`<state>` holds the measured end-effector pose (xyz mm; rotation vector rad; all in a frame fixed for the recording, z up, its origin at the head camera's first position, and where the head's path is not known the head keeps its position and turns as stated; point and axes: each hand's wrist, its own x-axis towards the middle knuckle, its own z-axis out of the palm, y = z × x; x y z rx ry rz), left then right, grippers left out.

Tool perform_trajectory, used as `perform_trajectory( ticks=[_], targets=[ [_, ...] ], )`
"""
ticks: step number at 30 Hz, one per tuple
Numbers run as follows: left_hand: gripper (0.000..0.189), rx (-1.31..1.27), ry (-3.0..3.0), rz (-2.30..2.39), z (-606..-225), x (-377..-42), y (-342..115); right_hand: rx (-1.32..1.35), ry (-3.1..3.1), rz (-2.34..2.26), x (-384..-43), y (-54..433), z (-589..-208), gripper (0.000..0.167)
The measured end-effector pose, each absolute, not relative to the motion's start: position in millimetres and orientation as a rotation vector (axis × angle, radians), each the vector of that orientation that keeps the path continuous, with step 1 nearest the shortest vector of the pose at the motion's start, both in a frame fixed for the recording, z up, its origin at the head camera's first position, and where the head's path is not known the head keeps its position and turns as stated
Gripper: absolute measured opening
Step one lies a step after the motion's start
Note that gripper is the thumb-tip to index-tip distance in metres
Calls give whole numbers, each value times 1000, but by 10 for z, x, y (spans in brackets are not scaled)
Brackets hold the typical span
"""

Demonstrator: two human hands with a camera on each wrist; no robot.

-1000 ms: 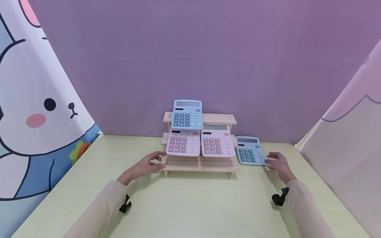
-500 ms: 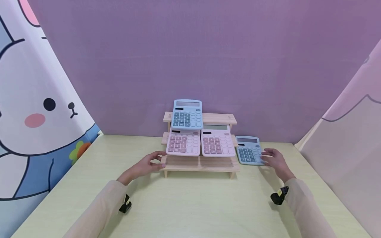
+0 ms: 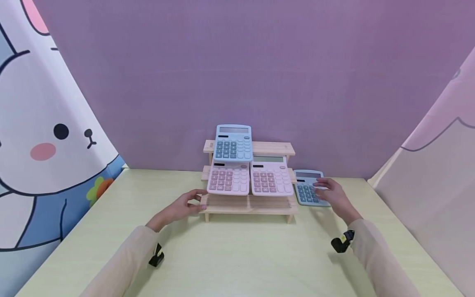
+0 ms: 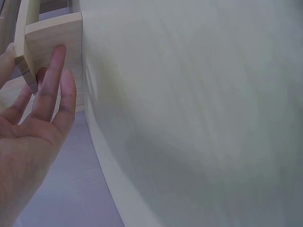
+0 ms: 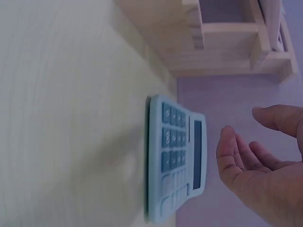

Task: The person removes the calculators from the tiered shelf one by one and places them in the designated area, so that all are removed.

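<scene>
My left hand (image 3: 184,206) is at the left end of a three-tier wooden rack (image 3: 248,205). Its thumb and fingers hold the end of the bottom shelf; in the left wrist view, fingers (image 4: 54,85) reach along the side board. My right hand (image 3: 335,198) hovers over a light-blue calculator (image 3: 305,194) lying on the table right of the rack. The right wrist view shows thumb and fingers apart, with nothing between them, beside the calculator's display. Another light-blue calculator (image 3: 233,142) leans on the top tier at left. Two pink calculators (image 3: 228,178) stand side by side on the middle tier.
A purple cloth wall (image 3: 237,74) rises behind the pale wooden table (image 3: 245,255). On the left hangs a cartoon-printed cloth (image 3: 55,173), and on the right a pink and cream one (image 3: 434,173). Dark devices are strapped at both wrists.
My right hand has moved left, from the right edge of the blue table calculator to over its keys. My left hand and the rack have stayed put.
</scene>
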<state>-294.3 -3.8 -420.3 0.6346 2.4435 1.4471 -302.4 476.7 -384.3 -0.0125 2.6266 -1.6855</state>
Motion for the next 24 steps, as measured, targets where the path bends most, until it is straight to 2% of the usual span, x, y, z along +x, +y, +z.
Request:
perform_trajectory(
  ticks=[15, 24],
  targets=[
    [58, 645, 2436, 1442, -4215, -2958, -46, -219, 2633, -1721, -2991, 4406, -3467, 48],
    [58, 642, 2426, 1445, -4216, -2961, -49, -243, 2567, -1804, -3051, 4216, -3304, 47]
  ],
)
